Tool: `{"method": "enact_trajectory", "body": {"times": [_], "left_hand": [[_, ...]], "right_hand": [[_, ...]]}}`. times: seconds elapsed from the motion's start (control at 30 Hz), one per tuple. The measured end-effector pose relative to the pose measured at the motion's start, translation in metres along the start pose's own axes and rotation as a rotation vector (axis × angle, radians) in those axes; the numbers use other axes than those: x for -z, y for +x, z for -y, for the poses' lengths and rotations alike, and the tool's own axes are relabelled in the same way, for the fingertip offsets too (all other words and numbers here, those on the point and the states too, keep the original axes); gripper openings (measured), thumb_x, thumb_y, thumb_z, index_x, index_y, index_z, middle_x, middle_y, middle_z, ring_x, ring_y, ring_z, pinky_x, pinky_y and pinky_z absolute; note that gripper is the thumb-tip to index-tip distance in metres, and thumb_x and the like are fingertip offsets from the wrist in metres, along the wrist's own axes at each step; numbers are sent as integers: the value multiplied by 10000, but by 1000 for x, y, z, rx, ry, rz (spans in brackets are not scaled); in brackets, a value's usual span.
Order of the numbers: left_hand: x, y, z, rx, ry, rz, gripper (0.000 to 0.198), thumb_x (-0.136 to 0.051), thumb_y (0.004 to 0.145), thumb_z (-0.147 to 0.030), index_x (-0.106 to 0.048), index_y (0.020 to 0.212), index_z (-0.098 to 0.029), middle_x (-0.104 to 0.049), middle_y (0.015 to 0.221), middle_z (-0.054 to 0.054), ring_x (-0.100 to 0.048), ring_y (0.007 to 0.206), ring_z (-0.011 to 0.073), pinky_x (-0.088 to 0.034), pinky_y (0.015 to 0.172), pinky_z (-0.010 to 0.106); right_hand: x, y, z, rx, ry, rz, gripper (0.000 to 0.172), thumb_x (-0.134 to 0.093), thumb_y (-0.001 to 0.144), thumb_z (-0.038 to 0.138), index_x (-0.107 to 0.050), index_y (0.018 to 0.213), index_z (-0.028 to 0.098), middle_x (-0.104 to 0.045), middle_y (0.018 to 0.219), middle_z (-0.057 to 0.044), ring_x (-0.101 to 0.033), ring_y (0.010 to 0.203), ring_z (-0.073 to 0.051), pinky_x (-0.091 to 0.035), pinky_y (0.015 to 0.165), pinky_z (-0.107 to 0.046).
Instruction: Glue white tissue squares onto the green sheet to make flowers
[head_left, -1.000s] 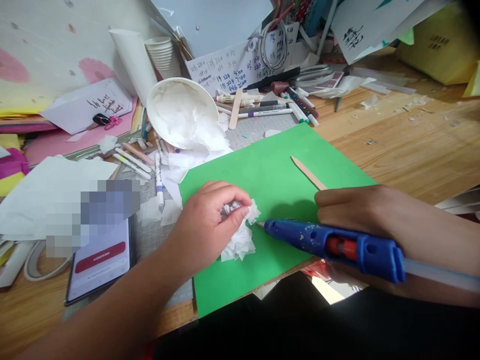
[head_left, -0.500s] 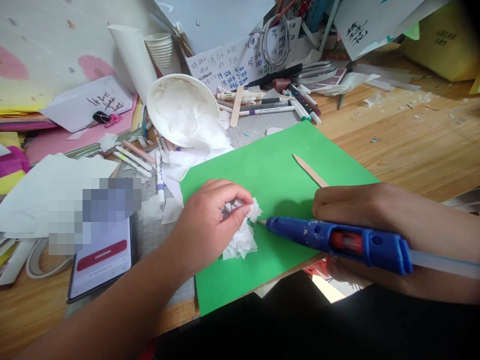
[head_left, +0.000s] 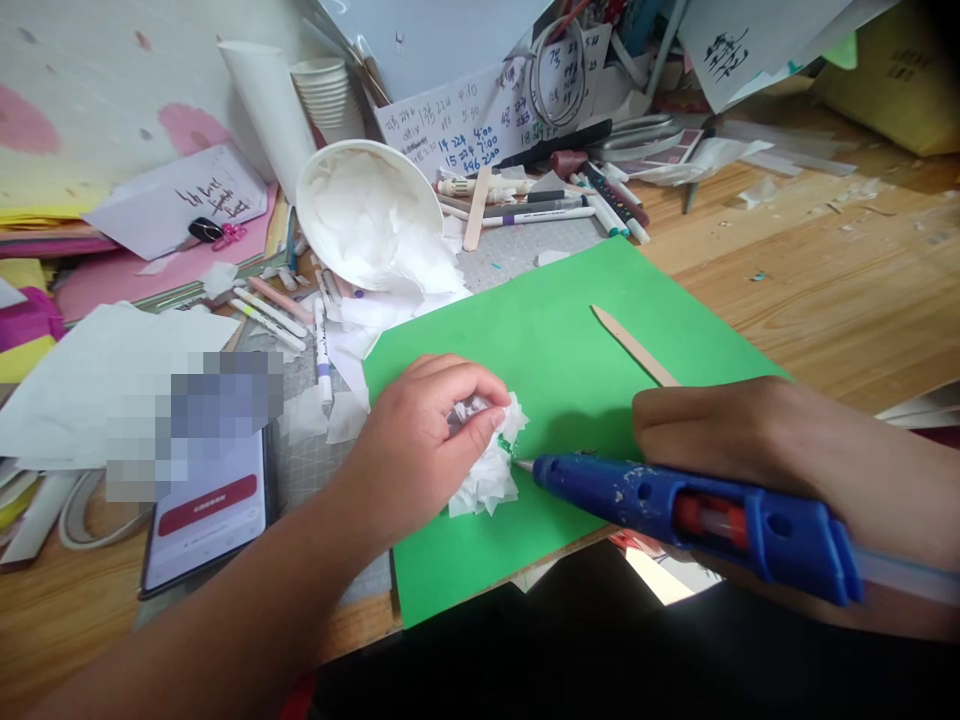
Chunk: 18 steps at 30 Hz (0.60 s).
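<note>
My right hand is wrapped round a blue hot glue gun, with a clear glue stick coming out of its back end. The metal nozzle points left and sits close to a patch of clear glue on the green sheet of paper. My left hand has its thumb and fingers closed on crumpled white tissue paper at the sheet's left side. Part of the tissue is hidden under the hand. A pointed wooden craft stick lies on the sheet, above my right hand.
A tipped white paper cup spills tissue pieces onto the grey cutting mat. Markers and another craft stick lie behind the sheet. To the left are a phone and a roll of tape.
The glue gun's nozzle has shifted slightly downward, with its rear end lower and farther right. My left hand stays on the tissue.
</note>
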<state>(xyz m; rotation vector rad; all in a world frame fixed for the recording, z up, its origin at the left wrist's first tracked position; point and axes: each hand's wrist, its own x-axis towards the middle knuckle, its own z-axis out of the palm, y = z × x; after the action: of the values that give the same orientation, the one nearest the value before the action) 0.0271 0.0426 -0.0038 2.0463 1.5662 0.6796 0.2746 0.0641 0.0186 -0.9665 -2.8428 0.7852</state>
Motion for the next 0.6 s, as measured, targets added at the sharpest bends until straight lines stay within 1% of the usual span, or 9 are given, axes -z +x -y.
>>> {"method": "enact_trajectory", "body": {"times": [0.07,0.13,0.27,0.37,0.43,0.53,0.6], "left_hand": [[0,0,0,-1,2,2,63,-590,834,-197,-651,835,-213,-663,911,-16,-599,903,155,-448,801,285],[1,0,1,0,2,3,63,-588,835,-197,-649,831,-211,-662,909,-15,-598,899,154,-448,800,285],[1,-1,1,-4,-2,12,74,-579,837,-185,-649,841,-209,-660,908,-13,-592,910,153,-448,807,282],[1,-1,0,-6,-4,9,80,-575,836,-179,-650,844,-206,-660,904,-8,-592,909,156,-450,812,288],[1,-1,1,-5,-7,6,79,-574,837,-186,-651,842,-206,-661,906,-4,-593,908,161,-452,813,295],[1,-1,1,5,0,17,81,-572,838,-202,-652,845,-212,-664,915,0,-593,921,172,-452,818,307],[0,-1,1,8,1,24,86,-568,837,-207,-653,847,-216,-666,922,3,-592,930,179,-452,822,315]], "right_hand": [[-1,1,0,31,32,10,229,-589,781,323,-499,593,229,-513,609,25,-450,429,-94,-336,389,-235],[-1,1,-1,21,37,18,260,-593,788,348,-494,580,229,-508,598,31,-449,419,-93,-341,387,-236],[2,2,-5,-31,66,43,128,-625,725,257,-532,638,248,-547,641,45,-485,452,-87,-374,407,-223],[6,3,-4,-67,90,33,123,-615,723,273,-528,640,245,-560,652,35,-488,459,-91,-357,398,-227],[9,4,-2,-113,52,42,171,-622,725,307,-518,612,231,-557,637,20,-482,464,-97,-340,403,-236],[15,6,0,-148,-17,97,209,-619,735,332,-517,592,218,-561,621,4,-474,484,-103,-333,431,-247],[18,7,-1,-155,-42,83,211,-623,717,326,-509,575,217,-543,568,9,-439,451,-99,-303,413,-249]]}}
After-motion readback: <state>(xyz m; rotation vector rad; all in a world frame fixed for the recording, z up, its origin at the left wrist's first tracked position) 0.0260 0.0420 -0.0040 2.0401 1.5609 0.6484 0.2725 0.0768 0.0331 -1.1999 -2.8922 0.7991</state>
